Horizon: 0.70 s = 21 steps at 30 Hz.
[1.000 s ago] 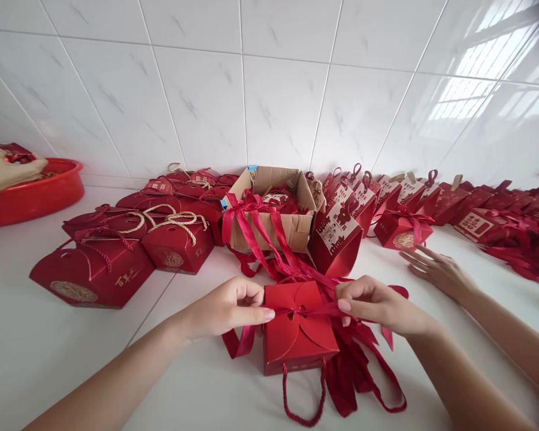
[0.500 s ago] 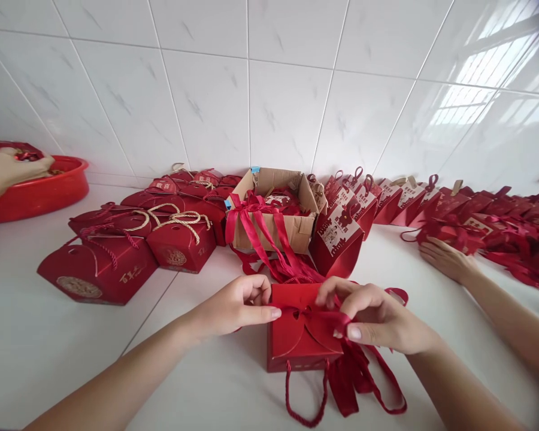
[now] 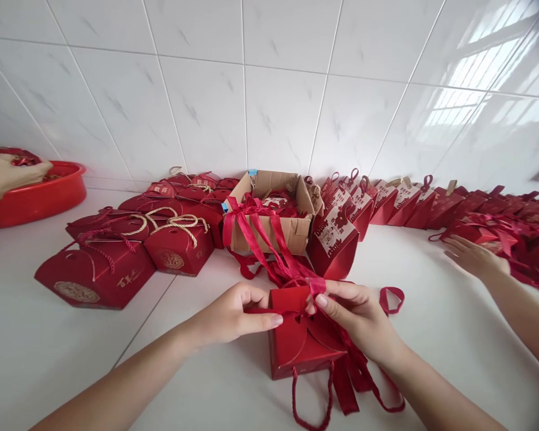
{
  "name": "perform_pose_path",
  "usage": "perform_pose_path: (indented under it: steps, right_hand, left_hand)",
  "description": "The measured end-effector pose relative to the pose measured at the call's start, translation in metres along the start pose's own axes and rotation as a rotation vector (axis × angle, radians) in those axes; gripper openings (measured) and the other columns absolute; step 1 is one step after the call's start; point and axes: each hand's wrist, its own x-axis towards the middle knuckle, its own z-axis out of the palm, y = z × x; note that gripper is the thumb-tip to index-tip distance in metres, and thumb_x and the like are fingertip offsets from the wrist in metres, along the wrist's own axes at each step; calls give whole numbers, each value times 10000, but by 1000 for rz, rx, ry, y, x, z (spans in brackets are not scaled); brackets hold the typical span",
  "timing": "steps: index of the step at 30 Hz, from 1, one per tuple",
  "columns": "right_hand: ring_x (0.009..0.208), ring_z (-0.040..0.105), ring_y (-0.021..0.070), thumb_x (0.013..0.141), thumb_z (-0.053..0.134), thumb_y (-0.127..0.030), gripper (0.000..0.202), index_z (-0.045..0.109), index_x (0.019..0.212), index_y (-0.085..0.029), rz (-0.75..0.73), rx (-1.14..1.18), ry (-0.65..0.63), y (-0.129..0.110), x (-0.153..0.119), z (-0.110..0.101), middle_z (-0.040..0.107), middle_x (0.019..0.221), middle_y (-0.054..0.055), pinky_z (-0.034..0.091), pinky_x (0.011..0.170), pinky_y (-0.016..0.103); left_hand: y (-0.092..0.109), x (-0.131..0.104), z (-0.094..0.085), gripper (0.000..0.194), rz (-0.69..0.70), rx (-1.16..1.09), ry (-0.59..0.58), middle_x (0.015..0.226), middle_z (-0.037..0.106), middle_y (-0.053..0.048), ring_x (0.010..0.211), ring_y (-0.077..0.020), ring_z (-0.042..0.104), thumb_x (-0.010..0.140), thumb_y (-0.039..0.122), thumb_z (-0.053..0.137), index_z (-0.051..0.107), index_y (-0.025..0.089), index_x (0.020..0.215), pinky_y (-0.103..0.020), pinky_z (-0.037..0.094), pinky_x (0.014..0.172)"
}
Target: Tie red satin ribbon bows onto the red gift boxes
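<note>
A red gift box (image 3: 296,350) with rope handles stands on the white counter in front of me. A dark red ribbon (image 3: 345,383) runs across its top, with long tails trailing down its right side. At the box's left edge, my left hand (image 3: 242,314) pinches one part of the ribbon between thumb and fingers. My right hand (image 3: 357,311) holds another part up above the lid in a small loop, its fingers closed on it. The ribbon's crossing at the lid's middle is partly hidden by my right fingers.
A cardboard box (image 3: 269,233) with ribbons draped over it stands behind. Red boxes with rope handles (image 3: 96,272) are at left, peaked red boxes (image 3: 335,239) at right. Another person's hand reaches into a red basin (image 3: 49,194); a co-worker's hand (image 3: 476,257) touches ribboned boxes at right.
My right hand has moved left over the lid and now raises a ribbon loop. The left hand keeps its pinch. At right, the co-worker's hand has shifted right with a ribboned box.
</note>
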Motion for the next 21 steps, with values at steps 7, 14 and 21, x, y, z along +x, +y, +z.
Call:
perform_pose_path:
  steps: [7,14,21]
  right_hand:
    - [710,621,122,852,662,-358,227,511,909,-199,-12,16,172,4,1,6,637,708,-14,490,737,254]
    - [725,642,132,766,738,-407,322,626,919,-146,197,97,78,-5,3,0,678,766,36,507,695,242]
    - [629,588,92,863,581,-206,73,615,820,-158,164,-76,-73,-24,13,8,672,719,7,446,592,194]
  left_hand:
    - [37,-13,-10,351,43,194,49,538,459,38,504,-89,389,820,468,612,564,164,651,-229,280,485]
    - [81,-11,-9,175,378,730,276,710,614,-6,662,-142,528,834,310,588,689,210,731,-258,405,652]
    - [91,3,-7,237,582,804,62,865,615,-37,748,-132,555,895,174,484,718,199,875,-240,423,700]
